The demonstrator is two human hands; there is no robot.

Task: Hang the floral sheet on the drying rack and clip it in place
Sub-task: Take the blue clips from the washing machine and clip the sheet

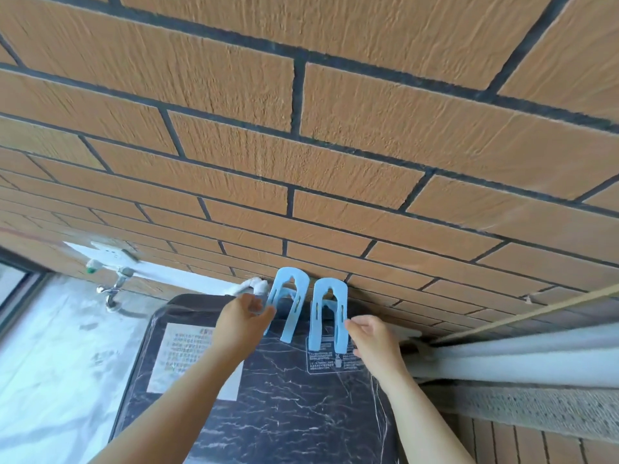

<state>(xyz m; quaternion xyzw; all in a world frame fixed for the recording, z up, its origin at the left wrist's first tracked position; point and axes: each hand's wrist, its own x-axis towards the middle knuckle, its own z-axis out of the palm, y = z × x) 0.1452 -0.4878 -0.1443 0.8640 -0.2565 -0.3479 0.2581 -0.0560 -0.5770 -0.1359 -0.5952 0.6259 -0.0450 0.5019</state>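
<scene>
Orange brick-tile wall fills upper frame | dark marble-patterned appliance top lower centre | two light-blue plastic clips upright there | left hand pinching the left one | right hand touching the right one, grip unclear | floral sheet, rack out of frame

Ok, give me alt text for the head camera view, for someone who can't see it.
Two bare hands reach for two large blue clips lying on a dark marble-patterned appliance top by a brick wall. The left hand touches the left clip; the right hand is at the right clip's edge. No sheet is in view.
</scene>
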